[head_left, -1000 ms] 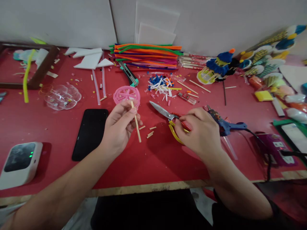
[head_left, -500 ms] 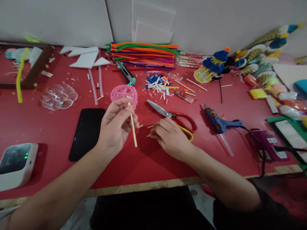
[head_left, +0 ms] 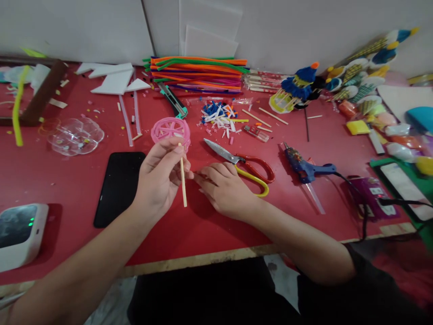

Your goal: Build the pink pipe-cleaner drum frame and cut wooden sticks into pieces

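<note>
My left hand (head_left: 163, 174) pinches a thin pale wooden stick (head_left: 183, 183) between thumb and fingers. The stick tilts downward above the red table, its lower end free. To the right, my right hand (head_left: 227, 186) is low at the tabletop with its fingers curled together, their tips close to my left fingers. What those fingertips hold, if anything, is hidden. Scissors (head_left: 237, 159) with one red and one yellow handle lie just beyond my right hand. Behind my left hand is a pink spoked plastic ring (head_left: 171, 128), partly covered by the fingers.
A black phone (head_left: 118, 189) lies left of my left hand. A blue glue gun (head_left: 304, 167) with its cord rests at the right. Small blue and white scraps (head_left: 221, 118), a green cutter (head_left: 173, 100) and colourful pipe cleaners (head_left: 199, 74) lie toward the wall.
My right hand has shifted left toward my left fingers, and the short stick pieces beside it are now out of sight. My left hand still holds the stick, now more upright.
</note>
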Available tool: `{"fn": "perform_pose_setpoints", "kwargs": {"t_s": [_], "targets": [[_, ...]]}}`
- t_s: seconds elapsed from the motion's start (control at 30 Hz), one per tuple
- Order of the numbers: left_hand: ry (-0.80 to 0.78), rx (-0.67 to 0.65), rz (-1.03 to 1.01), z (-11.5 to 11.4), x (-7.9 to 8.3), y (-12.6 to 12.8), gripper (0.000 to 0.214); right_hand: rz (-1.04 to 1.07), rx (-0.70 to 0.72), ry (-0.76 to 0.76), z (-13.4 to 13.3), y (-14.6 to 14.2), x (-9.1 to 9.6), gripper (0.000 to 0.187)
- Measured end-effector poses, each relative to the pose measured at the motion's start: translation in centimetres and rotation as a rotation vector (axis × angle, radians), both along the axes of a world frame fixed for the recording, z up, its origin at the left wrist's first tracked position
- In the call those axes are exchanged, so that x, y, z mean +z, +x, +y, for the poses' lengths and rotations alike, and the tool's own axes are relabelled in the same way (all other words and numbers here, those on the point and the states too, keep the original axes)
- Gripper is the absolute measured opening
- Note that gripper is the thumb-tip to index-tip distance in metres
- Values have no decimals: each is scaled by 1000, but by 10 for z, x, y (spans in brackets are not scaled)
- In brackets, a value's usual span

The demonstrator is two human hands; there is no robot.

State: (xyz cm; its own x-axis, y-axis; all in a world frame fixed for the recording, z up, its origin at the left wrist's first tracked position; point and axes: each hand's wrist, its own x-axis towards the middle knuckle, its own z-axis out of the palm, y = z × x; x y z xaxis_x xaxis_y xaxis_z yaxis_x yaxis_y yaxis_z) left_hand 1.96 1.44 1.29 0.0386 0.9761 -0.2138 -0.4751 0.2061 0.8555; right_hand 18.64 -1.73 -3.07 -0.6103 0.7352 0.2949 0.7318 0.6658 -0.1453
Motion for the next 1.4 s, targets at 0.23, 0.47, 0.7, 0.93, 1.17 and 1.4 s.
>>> {"fn": "perform_pose_setpoints", "kwargs": {"t_s": [0.23, 0.47, 0.7, 0.93, 1.17, 1.4], "targets": [[62, -188, -22, -2, -8, 1, 24, 66, 67, 92, -2, -2, -6, 25], [-21, -319, 64, -5, -15, 0, 26, 531, -160, -4, -3, 14, 15, 21], [-209, -519, 179, -11, -13, 3, 42, 726, -78, -178, -6, 23, 28, 12], [-223, -514, 138, -10, -14, 3, 43, 959, -203, -429, -8, 18, 23, 12], [-181, -558, 148, -8, -13, 2, 43, 960, -165, -421, -10, 21, 18, 26], [-135, -572, 166, -8, -15, 0, 39, 873, -131, -369, -12, 21, 20, 30]]}}
